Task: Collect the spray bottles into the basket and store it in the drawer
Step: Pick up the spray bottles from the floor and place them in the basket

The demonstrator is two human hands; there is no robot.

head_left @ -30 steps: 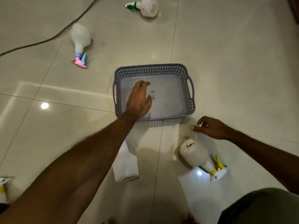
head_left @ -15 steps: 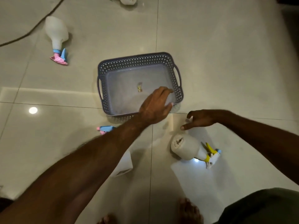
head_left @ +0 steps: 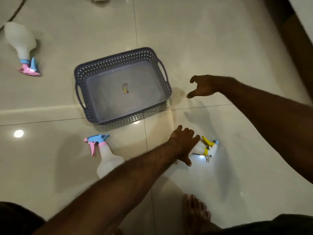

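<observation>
Glossy cream floor tiles (head_left: 211,48) fill the head view, with dark grout lines crossing them and a round ceiling-light reflection (head_left: 18,133) at the left. Near the middle sits a grey perforated basket (head_left: 101,68) with cut-out handles at both ends; it holds only a small scrap of wrapper (head_left: 125,88) on its bottom.

Just in front of the basket's near right corner, the left hand (head_left: 183,144) reaches across and lies over the body of a white spray bottle with a yellow trigger (head_left: 205,148), which lies on its side on the floor. The fingers curl down over the bottle and the thumb stretches along its near side, so the hand grips it. The right hand (head_left: 204,86) hovers just right of the basket, holding nothing, fingers loosely bent and forefinger pointing toward the basket wall.

A second bottle with a blue and pink trigger (head_left: 108,160) lies on the floor near the basket's front edge, partly behind the left forearm. A third bottle with a pink nozzle (head_left: 22,43) lies well apart at the far left. A dark cable (head_left: 15,11) runs across the upper left corner. A bare foot (head_left: 196,212) shows at the bottom.
</observation>
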